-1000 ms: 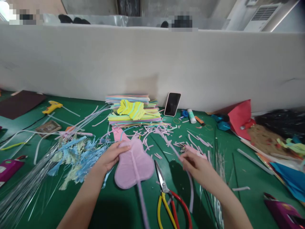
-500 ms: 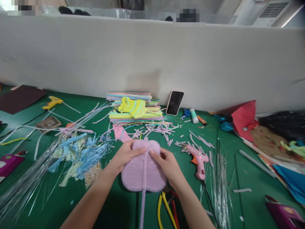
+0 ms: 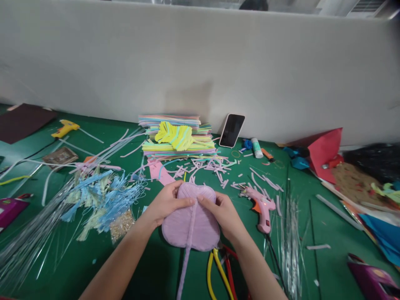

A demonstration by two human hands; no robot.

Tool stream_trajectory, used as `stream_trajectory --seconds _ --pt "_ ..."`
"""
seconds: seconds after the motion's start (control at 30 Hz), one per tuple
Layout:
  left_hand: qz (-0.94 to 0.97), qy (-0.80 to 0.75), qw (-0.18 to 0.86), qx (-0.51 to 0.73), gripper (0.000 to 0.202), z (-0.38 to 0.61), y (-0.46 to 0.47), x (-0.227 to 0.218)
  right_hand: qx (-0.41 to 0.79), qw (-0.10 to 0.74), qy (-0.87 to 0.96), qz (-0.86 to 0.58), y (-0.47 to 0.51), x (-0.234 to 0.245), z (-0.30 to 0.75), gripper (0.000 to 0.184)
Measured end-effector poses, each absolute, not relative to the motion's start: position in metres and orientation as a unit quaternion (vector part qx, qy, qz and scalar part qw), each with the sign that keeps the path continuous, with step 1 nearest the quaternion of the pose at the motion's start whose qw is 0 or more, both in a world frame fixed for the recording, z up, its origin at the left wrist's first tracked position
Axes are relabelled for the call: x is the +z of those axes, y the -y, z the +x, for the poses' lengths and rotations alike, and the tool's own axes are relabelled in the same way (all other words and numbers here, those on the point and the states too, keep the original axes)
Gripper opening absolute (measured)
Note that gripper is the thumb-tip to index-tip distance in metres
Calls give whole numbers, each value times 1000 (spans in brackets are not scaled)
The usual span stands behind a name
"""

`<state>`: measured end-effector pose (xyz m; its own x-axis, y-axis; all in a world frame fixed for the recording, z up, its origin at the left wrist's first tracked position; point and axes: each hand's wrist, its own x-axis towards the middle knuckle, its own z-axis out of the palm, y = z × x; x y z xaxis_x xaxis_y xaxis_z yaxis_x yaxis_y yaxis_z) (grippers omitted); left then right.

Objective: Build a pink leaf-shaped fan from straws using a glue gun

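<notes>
A lilac fan-shaped piece point(image 3: 179, 229), covered in pipe-cleaner-like strips with a fuzzy stem down its middle, is held up over the table. My left hand point(image 3: 168, 204) grips its upper left edge, thumb flat on the front by the stem. On the upper right edge, my right hand point(image 3: 220, 208) pinches it the same way, thumb near the other thumb. The fingers behind the piece are mostly hidden. Below it lie pliers with yellow handles point(image 3: 219, 271) and another tool with red handles point(image 3: 229, 273), partly covered by my right forearm.
A pink glue gun point(image 3: 264, 208) lies to the right, beside silvery strands point(image 3: 291, 241). Bundled pipe cleaners point(image 3: 175, 156) carry a yellow leaf shape point(image 3: 175, 135). A phone point(image 3: 231, 130) leans on the white partition point(image 3: 125, 62). Blue tassels point(image 3: 115, 200) and a yellow glue gun point(image 3: 65, 128) are left.
The camera view has tilted down slightly. The lilac piece has turned a little, its stem now slanting to the lower left, and both hands keep their hold.
</notes>
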<state>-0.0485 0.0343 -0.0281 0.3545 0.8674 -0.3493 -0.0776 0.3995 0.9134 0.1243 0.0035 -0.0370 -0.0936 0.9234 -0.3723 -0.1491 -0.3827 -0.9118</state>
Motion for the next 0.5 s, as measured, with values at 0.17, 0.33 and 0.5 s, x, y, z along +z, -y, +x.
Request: stream_trajectory --seconds 0.17,0.33,0.5 --pt "441 -458 697 332 36 -49 -35 -33 662 411 350 -520 -4 -40 124 37" --pt "458 -486 661 342 29 -47 -36 -33 661 401 344 -533 -6 -44 125 36" --pt "438 -468 689 337 38 -46 -36 -31 670 382 340 -539 -6 -43 124 37"
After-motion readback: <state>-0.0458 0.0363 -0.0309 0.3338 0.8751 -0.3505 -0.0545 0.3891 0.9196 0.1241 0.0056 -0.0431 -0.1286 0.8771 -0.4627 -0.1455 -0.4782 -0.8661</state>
